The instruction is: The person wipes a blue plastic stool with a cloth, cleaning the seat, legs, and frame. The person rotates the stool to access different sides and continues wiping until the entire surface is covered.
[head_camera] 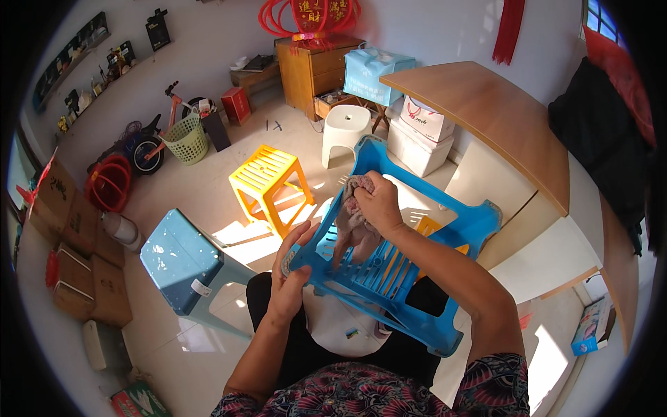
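Observation:
A blue plastic stool [417,318] with a slatted seat lies over my lap, its legs pointing up towards me. My left hand [289,273] grips it at the foot of one leg, on the near left corner. Bunched in my right hand [378,203] is a damp-looking, greyish-pink cloth [357,229], held against the stool's upper left side; its loose end hangs inside the frame. Part of a yellow slatted piece [427,227] shows through and behind the blue stool. The cloth hides some of the stool's rail.
Left of me stands a taller blue stool [180,255]; ahead are a yellow stool [266,177] and a white stool [346,122]. A wood-topped cabinet [490,114] rises on the right. Cardboard boxes [78,219], a green basket [187,138] and a small bicycle [148,154] line the left side.

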`<state>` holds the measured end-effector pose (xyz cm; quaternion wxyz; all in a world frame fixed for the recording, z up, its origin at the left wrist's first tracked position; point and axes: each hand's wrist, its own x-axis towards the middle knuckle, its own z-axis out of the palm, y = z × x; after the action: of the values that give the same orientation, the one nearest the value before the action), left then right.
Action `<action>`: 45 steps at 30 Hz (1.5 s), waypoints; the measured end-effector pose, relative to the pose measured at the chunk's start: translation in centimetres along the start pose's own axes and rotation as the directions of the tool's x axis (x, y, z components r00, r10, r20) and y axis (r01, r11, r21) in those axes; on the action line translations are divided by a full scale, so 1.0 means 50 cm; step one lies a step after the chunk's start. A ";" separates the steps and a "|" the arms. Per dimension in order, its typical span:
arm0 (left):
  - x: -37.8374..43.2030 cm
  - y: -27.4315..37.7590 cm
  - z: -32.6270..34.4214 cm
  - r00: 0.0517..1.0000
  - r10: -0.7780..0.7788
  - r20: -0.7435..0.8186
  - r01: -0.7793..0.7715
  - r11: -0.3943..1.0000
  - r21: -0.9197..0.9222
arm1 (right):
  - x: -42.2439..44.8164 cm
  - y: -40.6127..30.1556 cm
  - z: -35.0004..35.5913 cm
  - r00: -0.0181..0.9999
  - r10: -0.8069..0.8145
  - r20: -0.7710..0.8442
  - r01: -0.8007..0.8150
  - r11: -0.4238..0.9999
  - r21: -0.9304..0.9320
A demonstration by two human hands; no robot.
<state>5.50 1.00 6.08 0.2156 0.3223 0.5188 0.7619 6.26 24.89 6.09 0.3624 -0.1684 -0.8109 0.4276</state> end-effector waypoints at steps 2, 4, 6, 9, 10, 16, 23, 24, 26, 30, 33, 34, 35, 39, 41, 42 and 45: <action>-0.004 -0.003 -0.002 1.000 0.009 -0.009 -0.009 1.000 -0.027 | -0.056 -0.039 0.016 0.991 -0.101 0.093 0.104 0.994 -0.021; -0.003 -0.013 -0.002 1.000 0.025 -0.010 -0.025 0.999 -0.035 | -0.111 -0.048 0.033 0.958 -0.210 0.196 0.212 0.977 0.013; 0.000 -0.020 -0.011 0.999 0.045 0.001 -0.045 0.999 -0.003 | -0.112 -0.055 0.031 0.946 -0.224 0.234 0.216 0.975 0.058; 0.001 -0.003 -0.005 1.000 -0.003 -0.005 0.002 0.999 -0.036 | -0.084 -0.042 0.025 0.982 -0.120 0.147 0.111 0.991 0.068; -0.001 0.002 -0.004 1.000 -0.005 -0.001 0.005 0.999 -0.048 | -0.069 -0.031 0.024 0.993 -0.089 0.081 0.082 0.993 0.079; -0.019 -0.004 -0.014 0.999 0.008 0.054 -0.005 0.998 -0.062 | 0.032 0.078 0.036 0.872 0.486 0.056 -0.379 0.598 0.706; -0.033 -0.010 -0.023 0.999 0.018 0.050 -0.016 1.000 -0.027 | 0.019 0.038 0.016 0.879 0.448 0.167 -0.448 0.650 0.614; -0.036 -0.016 -0.026 0.998 0.033 0.051 -0.033 0.999 -0.014 | 0.009 0.040 0.014 0.898 0.407 0.164 -0.427 0.723 0.543; -0.042 -0.015 -0.024 0.998 0.040 0.049 -0.039 0.999 -0.025 | -0.009 0.045 0.010 0.930 0.324 0.173 -0.367 0.845 0.388; -0.049 -0.009 -0.015 0.998 0.039 0.057 -0.035 0.998 -0.056 | 0.003 0.064 0.019 0.849 0.495 0.185 -0.508 0.665 0.548; -0.052 -0.015 -0.016 0.998 0.036 0.048 -0.033 0.998 -0.052 | 0.003 0.061 0.013 0.737 0.626 0.254 -0.644 0.538 0.544; -0.053 -0.016 -0.015 0.998 0.037 0.041 -0.036 0.998 -0.047 | 0.005 0.066 0.017 0.762 0.594 0.257 -0.613 0.536 0.580; -0.055 -0.017 -0.013 0.999 0.039 0.035 -0.038 0.998 -0.043 | 0.004 0.066 0.012 0.834 0.516 0.197 -0.530 0.647 0.549; -0.062 -0.016 -0.021 0.998 0.058 0.015 -0.058 0.998 -0.033 | -0.002 0.015 -0.007 0.942 0.306 0.140 -0.335 0.813 0.477; -0.062 -0.018 -0.021 0.998 0.055 0.025 -0.054 0.998 -0.037 | -0.008 0.025 -0.005 0.893 0.419 0.165 -0.427 0.674 0.603; -0.061 -0.018 -0.018 0.998 0.054 0.038 -0.053 0.998 -0.041 | -0.008 0.051 0.001 0.841 0.495 0.219 -0.508 0.581 0.636; -0.055 -0.012 -0.014 0.999 0.039 0.019 -0.038 0.999 -0.019 | -0.020 0.069 0.028 0.759 0.598 0.256 -0.643 0.631 0.434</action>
<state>6.91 -1.04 4.60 0.2089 0.3378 0.5034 0.7673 5.78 25.52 2.30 0.1876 -0.3191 -0.5793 0.7262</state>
